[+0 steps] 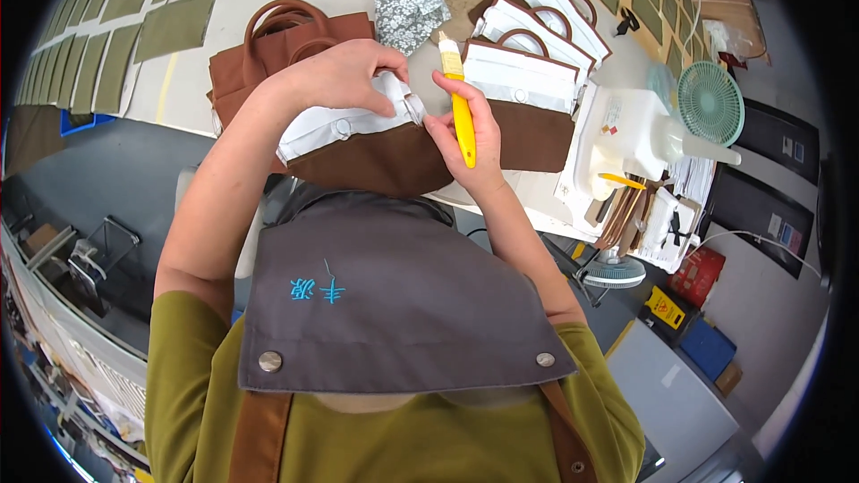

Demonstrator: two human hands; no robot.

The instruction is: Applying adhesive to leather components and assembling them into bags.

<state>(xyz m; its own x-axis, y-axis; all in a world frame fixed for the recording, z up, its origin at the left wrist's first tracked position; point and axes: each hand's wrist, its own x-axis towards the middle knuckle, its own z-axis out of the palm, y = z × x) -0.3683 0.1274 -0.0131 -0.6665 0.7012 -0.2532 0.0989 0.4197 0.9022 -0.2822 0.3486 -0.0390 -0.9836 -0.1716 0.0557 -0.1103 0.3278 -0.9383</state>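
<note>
A dark brown bag piece [380, 161] with a white upper band and a round snap is held in front of me. My left hand [349, 80] curls over its white top edge, thumb and fingers closed on it. My right hand [474, 139] grips a yellow-handled brush [462, 121], its pale bristles pointing up and away from me. The right thumb also touches the bag piece's right end. Just behind my left hand lies a stack of reddish-brown bags [234, 72] with rolled handles. To the right are several similar brown-and-white bag pieces [537, 130], overlapping, with looped handles.
A floral cloth [407, 0] lies at the table's far middle. On the right stand a white plastic jug [631, 130] and a green fan [711, 103]. Olive fabric panels [179, 22] cover the far left; small black scissors [628, 22] lie far right.
</note>
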